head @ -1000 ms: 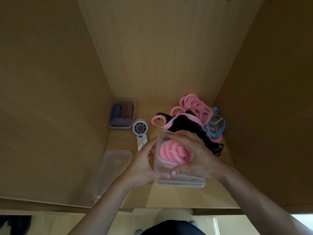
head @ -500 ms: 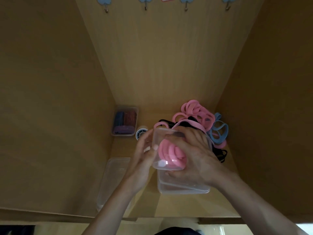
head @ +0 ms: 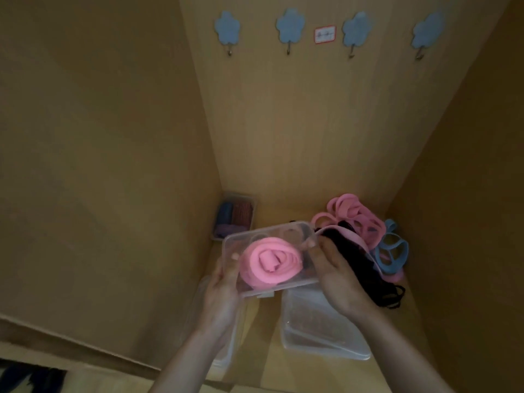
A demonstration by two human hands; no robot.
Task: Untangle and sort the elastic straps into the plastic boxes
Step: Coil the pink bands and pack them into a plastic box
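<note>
Pink elastic strap (head: 269,262), rolled into a fat coil, lay inside a clear rectangular plastic box (head: 283,231) that the person held tilted above the wooden shelf floor (head: 263,321).

At the far left, a flat clear plastic container (head: 226,354) lay on the shelf floor, mostly hidden beneath the left forearm. The left hand (head: 224,287) gripped the left end of the held box: its thumb lay against the box wall, showing through the plastic, and its fingers were curled underneath. Behind it, in the back left corner, a small clear plastic tray (head: 241,195) held sorted blue, reddish and purple straps.

The right hand (head: 337,276) grasped the right end of the held box, with the thumb pressed on the rim and the fingers wrapped round the underside, their tips out of sight. Below that hand an empty clear plastic tub (head: 320,336) sat on the shelf floor.

Further right a tangled heap lay in the back right corner: pink strap loops (head: 354,217) at the rear, black straps (head: 368,276) just beside the right hand, and a blue strap (head: 392,253) nearest the side wall.

High on the back panel hung four blue flower-shaped hooks (head: 227,26). A small red-bordered white label (head: 325,34) sat between the second and third; its writing was too blurred to read.
</note>
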